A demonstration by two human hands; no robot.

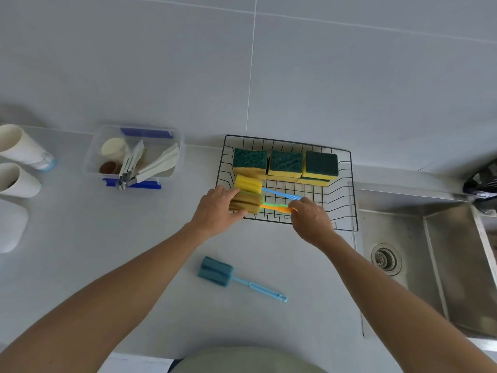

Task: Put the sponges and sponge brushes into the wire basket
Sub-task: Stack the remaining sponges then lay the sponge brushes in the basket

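Observation:
A black wire basket (352, 200) stands on the counter against the wall. Yellow sponges with green scouring tops (285, 160) are stacked along its back. A yellow sponge brush (248, 183) with a blue handle lies in the basket's left front. My left hand (215, 208) grips the brownish sponge head (247, 201) of a brush with an orange handle (274, 208), low over the basket's front. My right hand (312, 216) pinches that handle's end. A green handle shows just behind the orange one. A blue sponge brush (216, 271) lies on the counter in front of the basket.
A clear plastic box (92, 157) with blue clips holds tongs and small items at the left. White cups (18, 146) stand at the far left edge. A steel sink (435, 254) with a drain lies to the right, a dark tap above it.

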